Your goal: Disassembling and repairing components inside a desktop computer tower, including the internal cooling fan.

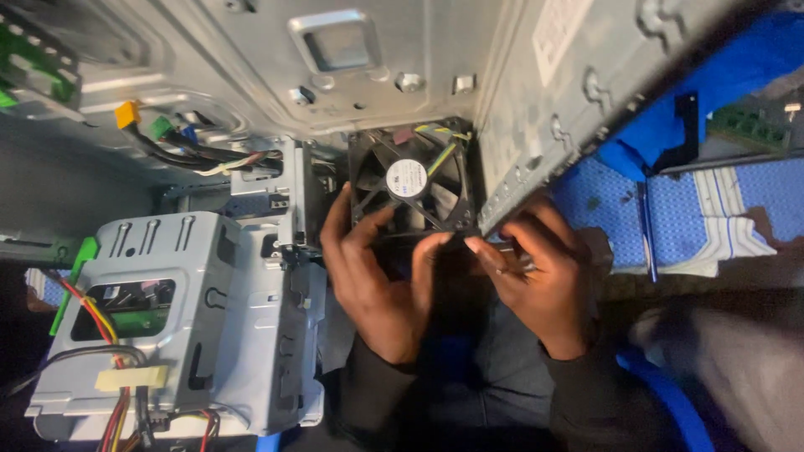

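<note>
A black square case fan (412, 177) with a round white hub label sits inside an open grey metal computer case (251, 50). My left hand (373, 276) grips the fan's lower left corner, fingers curled on its frame. My right hand (540, 276) holds the fan's lower right edge, where it meets the case's side wall (569, 92). Both hands wear dark sleeves.
A grey metal drive cage (180, 326) with red, yellow and black wires lies at the lower left. Coloured connectors and cables (180, 142) hang at the upper left. A blue patterned cloth (678, 218) lies to the right, with a green circuit board (754, 125) beyond it.
</note>
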